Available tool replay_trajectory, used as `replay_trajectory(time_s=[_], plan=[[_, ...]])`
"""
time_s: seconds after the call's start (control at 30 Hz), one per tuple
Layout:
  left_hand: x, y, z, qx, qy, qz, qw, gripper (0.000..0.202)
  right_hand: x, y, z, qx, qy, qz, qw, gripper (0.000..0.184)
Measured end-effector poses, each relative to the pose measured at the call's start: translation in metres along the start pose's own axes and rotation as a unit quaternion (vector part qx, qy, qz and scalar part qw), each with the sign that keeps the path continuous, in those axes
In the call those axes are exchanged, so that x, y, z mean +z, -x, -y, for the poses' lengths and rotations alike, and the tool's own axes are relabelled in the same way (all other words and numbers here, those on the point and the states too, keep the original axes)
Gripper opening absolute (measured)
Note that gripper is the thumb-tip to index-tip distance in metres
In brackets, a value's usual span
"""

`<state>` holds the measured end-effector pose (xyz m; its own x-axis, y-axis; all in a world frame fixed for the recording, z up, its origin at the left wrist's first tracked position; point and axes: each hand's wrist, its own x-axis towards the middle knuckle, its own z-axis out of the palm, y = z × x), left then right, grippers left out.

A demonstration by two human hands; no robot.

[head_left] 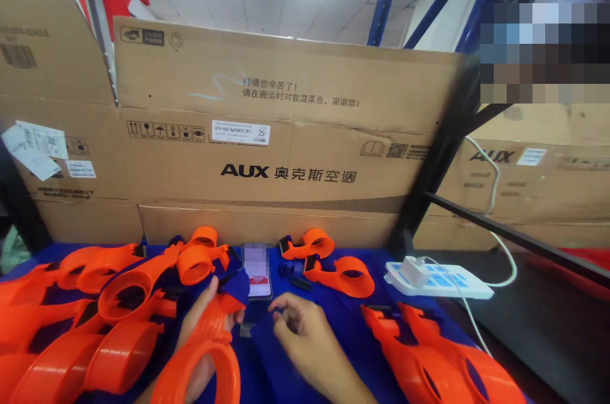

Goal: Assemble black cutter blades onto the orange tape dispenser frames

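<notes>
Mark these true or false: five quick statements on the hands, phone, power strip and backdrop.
1. The left hand holds an orange tape dispenser. True.
2. The right hand grips that same dispenser. False: it is apart from it, fingers curled; whether it pinches something small is unclear.
3. The phone lies to the right of the power strip, as the camera sees it. False: it lies to the left.
4. A white plug sits in the power strip. True.
5. The cardboard behind the work surface is printed "AUX". True.
</notes>
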<state>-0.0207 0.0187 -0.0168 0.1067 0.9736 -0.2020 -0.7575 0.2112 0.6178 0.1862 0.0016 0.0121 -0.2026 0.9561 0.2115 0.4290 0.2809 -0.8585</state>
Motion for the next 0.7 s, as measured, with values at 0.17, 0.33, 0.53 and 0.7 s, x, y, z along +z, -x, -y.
replay_trajectory(time_s=[0.17, 0.33, 0.53, 0.7], plan=[[-0.003, -0.010, -0.011, -0.063, 0.044, -0.083, 0.994, 0.025, -0.025, -0.009, -0.011, 0.004, 0.230, -0.067, 0.971, 0.016], [0.000, -0.008, -0.009, -0.084, 0.084, -0.078, 0.990, 0.022, -0.017, -0.010, -0.019, 0.001, 0.306, -0.051, 0.951, 0.018], [0.015, 0.010, -0.004, -0.059, 0.067, -0.057, 0.994, 0.032, -0.007, -0.009, -0.021, -0.031, 0.280, -0.066, 0.957, 0.020], [0.020, 0.010, -0.008, -0.075, 0.025, -0.038, 0.996, 0.035, 0.001, -0.009, -0.028, -0.040, 0.182, -0.014, 0.982, 0.050]])
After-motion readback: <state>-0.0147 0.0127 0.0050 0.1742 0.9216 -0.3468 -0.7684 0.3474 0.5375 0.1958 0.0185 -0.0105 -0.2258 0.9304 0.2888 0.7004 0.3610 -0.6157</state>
